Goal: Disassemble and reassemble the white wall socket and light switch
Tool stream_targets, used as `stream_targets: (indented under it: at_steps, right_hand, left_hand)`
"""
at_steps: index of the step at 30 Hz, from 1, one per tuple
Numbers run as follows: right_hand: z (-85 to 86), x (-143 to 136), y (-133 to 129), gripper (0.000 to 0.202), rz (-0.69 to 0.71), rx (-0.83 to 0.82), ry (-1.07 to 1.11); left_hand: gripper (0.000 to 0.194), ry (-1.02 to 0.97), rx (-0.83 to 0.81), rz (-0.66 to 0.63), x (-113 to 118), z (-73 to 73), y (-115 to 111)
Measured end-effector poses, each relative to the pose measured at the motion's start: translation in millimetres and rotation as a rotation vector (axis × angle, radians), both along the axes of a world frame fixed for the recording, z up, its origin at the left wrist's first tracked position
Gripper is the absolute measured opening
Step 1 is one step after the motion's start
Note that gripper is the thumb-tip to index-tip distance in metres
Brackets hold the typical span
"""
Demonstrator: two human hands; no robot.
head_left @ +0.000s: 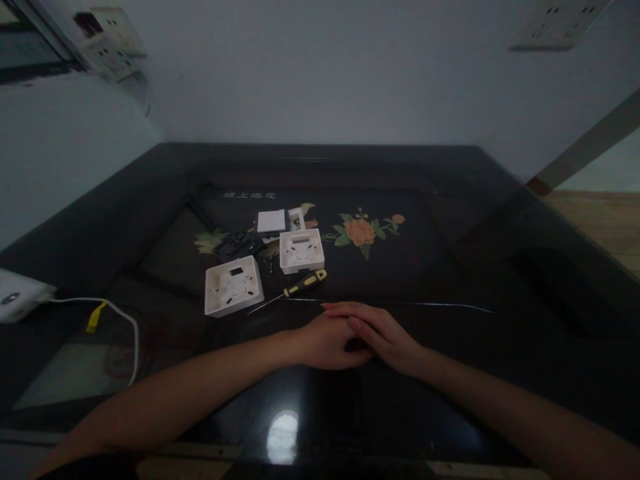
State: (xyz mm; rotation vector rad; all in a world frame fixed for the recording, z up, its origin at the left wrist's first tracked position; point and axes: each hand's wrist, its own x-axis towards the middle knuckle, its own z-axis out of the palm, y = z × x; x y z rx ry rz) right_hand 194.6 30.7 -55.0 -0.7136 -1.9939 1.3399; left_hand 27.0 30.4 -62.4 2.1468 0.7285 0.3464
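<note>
Both hands rest together on the dark glossy table. My right hand lies across my left hand, its fingers stretched over the back of it. The left thumb is extended; its other fingers are mostly hidden beneath the right hand. No object shows in either. Just beyond them is a screwdriver with a black and yellow handle, its shaft pointing left. Two open white mounting boxes stand behind and left of it. A thin shiny strand, perhaps wire, runs behind the hands.
A white switch panel, a white frame and black plastic plates lie together farther back, with small screws nearby. At left sits a white device with a white cable and yellow tag. Sockets are on the wall.
</note>
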Motion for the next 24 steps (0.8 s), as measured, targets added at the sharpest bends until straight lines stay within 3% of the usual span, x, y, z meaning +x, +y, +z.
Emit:
stream_targets:
  at_steps: [24]
  right_hand:
    - [0.0,-0.8,-1.3,0.034,-0.004,-0.005,0.007]
  left_hand:
    - [0.027,0.017,0.0,0.003,0.7,2.7,0.1]
